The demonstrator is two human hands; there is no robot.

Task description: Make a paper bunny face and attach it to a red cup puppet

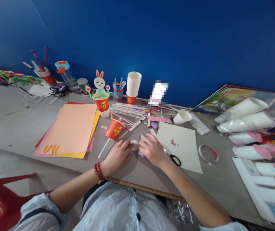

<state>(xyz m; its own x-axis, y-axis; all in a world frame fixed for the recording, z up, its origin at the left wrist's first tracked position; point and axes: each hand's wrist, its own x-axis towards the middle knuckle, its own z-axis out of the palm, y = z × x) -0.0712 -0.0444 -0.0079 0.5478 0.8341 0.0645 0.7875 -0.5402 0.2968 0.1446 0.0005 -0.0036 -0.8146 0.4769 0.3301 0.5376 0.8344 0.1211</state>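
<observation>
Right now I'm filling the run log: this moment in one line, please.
left hand: touching paper circle | right hand: touching paper circle | scissors: near right hand

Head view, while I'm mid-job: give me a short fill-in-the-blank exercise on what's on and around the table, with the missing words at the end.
1. The paper disc between the left hand and the right hand is coloured ____.
2. The beaded bracelet is worn on the person's ____ arm.
3. The scissors have handles coloured ____.
4. The paper rabbit has ____ upright ears.

Missing words: white; left; black; two.
</observation>
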